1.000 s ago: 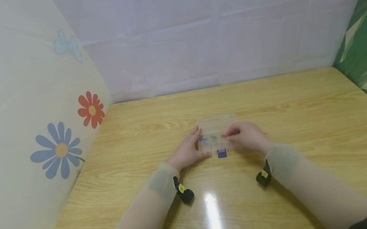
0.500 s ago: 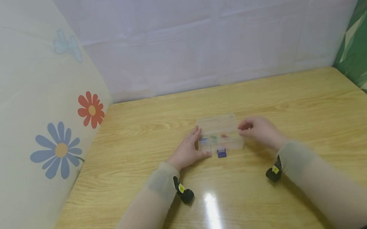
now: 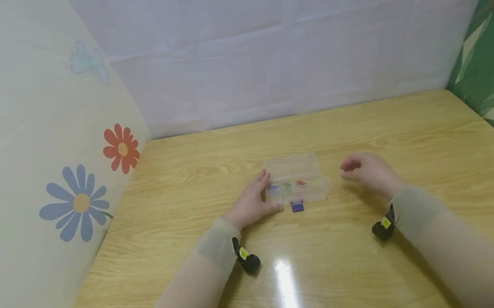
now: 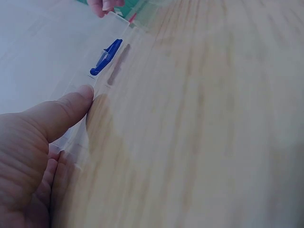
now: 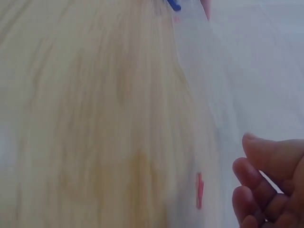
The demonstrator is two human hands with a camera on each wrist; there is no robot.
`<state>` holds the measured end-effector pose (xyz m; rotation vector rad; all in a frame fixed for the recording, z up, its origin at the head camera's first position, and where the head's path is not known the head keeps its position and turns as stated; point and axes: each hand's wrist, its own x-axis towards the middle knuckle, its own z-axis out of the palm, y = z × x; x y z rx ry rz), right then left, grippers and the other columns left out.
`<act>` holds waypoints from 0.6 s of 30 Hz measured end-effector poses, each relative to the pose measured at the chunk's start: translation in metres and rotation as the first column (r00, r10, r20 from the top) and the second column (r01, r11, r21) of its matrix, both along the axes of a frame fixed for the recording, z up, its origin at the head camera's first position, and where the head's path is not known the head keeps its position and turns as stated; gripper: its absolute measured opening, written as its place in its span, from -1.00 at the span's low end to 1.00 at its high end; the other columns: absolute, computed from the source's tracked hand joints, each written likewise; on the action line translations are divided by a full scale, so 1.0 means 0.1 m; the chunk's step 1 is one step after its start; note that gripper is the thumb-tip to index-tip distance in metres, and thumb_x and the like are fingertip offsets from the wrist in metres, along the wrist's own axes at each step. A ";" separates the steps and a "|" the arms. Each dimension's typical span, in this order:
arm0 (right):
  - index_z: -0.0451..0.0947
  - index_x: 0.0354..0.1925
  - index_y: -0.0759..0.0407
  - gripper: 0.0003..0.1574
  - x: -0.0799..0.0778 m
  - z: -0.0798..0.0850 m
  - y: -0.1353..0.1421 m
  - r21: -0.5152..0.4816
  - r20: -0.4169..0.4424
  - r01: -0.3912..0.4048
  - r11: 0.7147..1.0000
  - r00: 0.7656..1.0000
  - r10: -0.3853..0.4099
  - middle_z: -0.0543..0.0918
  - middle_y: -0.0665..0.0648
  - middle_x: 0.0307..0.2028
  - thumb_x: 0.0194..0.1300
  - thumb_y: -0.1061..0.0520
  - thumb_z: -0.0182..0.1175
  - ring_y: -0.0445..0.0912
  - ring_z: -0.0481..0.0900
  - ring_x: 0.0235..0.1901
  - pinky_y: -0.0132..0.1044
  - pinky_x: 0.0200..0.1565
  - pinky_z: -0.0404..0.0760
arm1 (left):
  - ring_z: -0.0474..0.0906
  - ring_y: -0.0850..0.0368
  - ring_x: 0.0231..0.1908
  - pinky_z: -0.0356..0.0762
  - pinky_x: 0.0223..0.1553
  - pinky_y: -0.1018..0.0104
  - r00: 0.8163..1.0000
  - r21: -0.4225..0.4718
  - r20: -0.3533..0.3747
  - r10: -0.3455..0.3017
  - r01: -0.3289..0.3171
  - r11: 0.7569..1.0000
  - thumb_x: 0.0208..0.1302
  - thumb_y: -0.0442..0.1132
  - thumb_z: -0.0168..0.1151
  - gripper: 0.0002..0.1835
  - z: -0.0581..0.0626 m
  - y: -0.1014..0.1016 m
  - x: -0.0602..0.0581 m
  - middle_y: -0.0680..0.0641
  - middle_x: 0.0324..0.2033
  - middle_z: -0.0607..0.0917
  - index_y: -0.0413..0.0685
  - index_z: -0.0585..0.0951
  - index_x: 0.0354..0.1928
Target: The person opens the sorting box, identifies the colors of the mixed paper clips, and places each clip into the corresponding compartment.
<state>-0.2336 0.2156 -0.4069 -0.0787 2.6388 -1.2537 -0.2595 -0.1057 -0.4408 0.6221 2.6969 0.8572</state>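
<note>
A clear plastic compartment box (image 3: 310, 197) stands with its lid (image 3: 290, 166) raised behind it. My left hand (image 3: 251, 203) grips the box's left end, thumb along the front. On the front edge sits a blue latch (image 4: 107, 57). Small blue, green, red and yellow pieces lie in separate compartments; their kind is too small to tell. To the right of the box, my right hand (image 3: 368, 172) hovers over the table, fingers loosely bent, with nothing seen between them. Beside it in the right wrist view lies a red paper clip (image 5: 199, 191), out of sight in the head view.
The wooden table (image 3: 190, 163) carries a bright light reflection (image 3: 289, 299) near its front. A pale cloth wall (image 3: 257, 38) rises behind it. Flower-printed panels (image 3: 7, 216) stand at the sides.
My right hand has left the red piece in the compartment and moved right, clear of the box. My left hand stays on the box.
</note>
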 end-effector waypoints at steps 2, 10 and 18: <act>0.45 0.12 0.34 -0.55 -0.01 -0.02 0.04 0.000 -0.001 0.000 1.000 1.000 0.000 0.53 0.36 0.08 0.34 0.12 0.17 0.21 0.44 0.10 0.12 0.18 0.38 | -0.13 -0.01 0.46 -0.10 0.42 0.08 1.000 -0.003 -0.002 0.002 -0.002 1.000 0.04 0.19 0.40 0.11 0.00 0.00 0.00 0.04 0.51 -0.13 0.00 0.00 0.51; 0.47 0.08 0.35 -0.53 0.00 -0.09 0.13 0.025 0.053 0.025 0.999 0.998 -0.027 0.54 0.36 0.05 0.28 0.12 0.24 0.21 0.45 0.06 0.12 0.17 0.38 | -0.13 -0.01 0.46 -0.10 0.42 0.09 1.000 -0.017 -0.005 -0.001 0.001 1.000 0.05 0.19 0.40 0.11 0.00 0.00 0.00 0.04 0.51 -0.14 0.00 -0.01 0.52; 0.53 -0.03 0.28 -0.65 -0.04 -0.10 0.14 0.082 0.110 0.052 0.995 0.992 -0.061 0.54 0.33 0.04 0.29 0.10 0.24 0.21 0.42 0.07 0.17 0.16 0.35 | -0.13 -0.02 0.46 -0.10 0.42 0.07 1.000 -0.008 -0.006 -0.002 0.002 1.000 0.04 0.20 0.40 0.12 -0.01 -0.01 -0.01 0.05 0.51 -0.14 0.01 -0.01 0.52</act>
